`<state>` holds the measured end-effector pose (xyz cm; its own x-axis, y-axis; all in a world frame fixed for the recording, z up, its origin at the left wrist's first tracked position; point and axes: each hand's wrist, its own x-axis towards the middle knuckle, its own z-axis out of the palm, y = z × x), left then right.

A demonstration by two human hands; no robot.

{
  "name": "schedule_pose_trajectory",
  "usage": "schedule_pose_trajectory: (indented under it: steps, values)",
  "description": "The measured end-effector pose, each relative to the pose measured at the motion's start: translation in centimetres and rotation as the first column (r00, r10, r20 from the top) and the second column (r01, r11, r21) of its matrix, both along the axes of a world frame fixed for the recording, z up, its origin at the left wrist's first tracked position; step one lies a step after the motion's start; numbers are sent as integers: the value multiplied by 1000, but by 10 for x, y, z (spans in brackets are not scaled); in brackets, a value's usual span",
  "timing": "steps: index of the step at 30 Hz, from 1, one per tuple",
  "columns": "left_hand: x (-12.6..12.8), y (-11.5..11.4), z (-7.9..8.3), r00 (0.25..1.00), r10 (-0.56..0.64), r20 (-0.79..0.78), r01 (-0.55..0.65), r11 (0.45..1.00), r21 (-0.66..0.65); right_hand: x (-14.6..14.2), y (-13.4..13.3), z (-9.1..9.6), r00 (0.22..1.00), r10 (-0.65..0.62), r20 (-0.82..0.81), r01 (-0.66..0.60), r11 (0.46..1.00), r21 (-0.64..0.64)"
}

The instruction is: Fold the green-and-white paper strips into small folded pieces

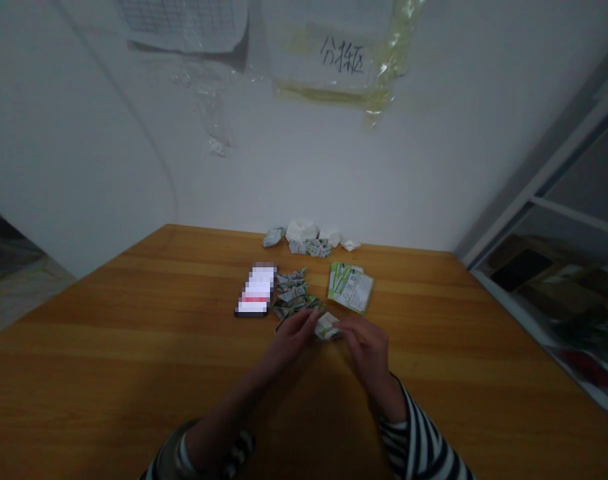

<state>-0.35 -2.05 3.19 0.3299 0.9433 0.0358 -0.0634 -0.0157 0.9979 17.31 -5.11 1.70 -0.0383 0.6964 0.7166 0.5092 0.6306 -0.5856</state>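
Observation:
Between my two hands is a small green-and-white printed paper (327, 327), partly folded or creased. My left hand (297, 330) pinches its left edge with closed fingers. On the opposite side, my right hand (367, 340) grips the right edge between thumb and fingers. Several crumpled and folded printed papers (291, 288) lie in a column just beyond my left hand. A small stack of flat green-and-white printed sheets (351, 288) rests beyond my right hand. The exact fold of the held paper is too small to make out.
A phone (255, 290) with a lit, blurred screen lies left of the crumpled papers. Along the back of the wooden table (159, 333) are wads of white tissue (302, 231) and more crumpled printed paper (273, 237). The wall stands behind; a shelf (534, 260) is at right.

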Motion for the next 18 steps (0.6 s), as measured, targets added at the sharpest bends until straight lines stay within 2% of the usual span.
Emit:
schedule_pose_trajectory:
  steps: [2, 4, 7, 10, 14, 18]
  values:
    - [0, -1, 0, 999, -29, 31, 26, 993, 116, 0, 0, -1, 988, -69, -139, 60, 996, -71]
    - [-1, -2, 0, 1000, -21, -8, 22, 981, 194, -2, 0, 0, 963, -104, -248, 72, 988, -133]
    - [-3, -5, -2, 985, 138, -100, -103, 950, 296, -7, 0, 4, 917, -113, -382, 30, 976, -215]
    - [-3, -6, -2, 963, 253, -95, -204, 912, 357, -12, -1, 8, 868, -109, -484, -42, 956, -291]
    - [0, -8, 1, 949, 309, -69, -278, 916, 289, -16, -3, 12, 819, -127, -559, -93, 933, -348]
    - [3, -10, 8, 956, 289, -47, -278, 946, 166, -18, -3, 13, 786, -181, -591, -78, 919, -385]
